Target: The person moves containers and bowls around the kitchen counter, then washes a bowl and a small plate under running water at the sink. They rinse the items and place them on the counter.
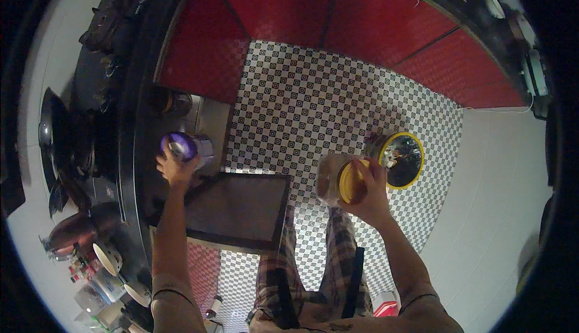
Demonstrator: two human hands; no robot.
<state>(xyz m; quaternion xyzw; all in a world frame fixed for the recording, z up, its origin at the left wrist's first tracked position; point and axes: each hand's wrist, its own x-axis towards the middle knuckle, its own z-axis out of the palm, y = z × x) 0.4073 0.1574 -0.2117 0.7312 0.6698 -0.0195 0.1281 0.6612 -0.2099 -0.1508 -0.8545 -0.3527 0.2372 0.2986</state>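
My left hand is closed on the top of a jar with a purple lid, at the edge of the open cupboard on the left. My right hand grips a clear jar by its yellow lid, fingers across the lid. Something brown shows through this jar's wall as it hangs tilted above the floor. Just below my left hand, a dark-panelled cupboard door stands swung out. Another dark jar sits inside the cupboard, partly in shadow.
A bin with a yellow rim, holding some waste, stands on the patterned floor beyond my right hand. Red cabinets line the far side. Pans, bowls and other kitchenware crowd the dark counter at left.
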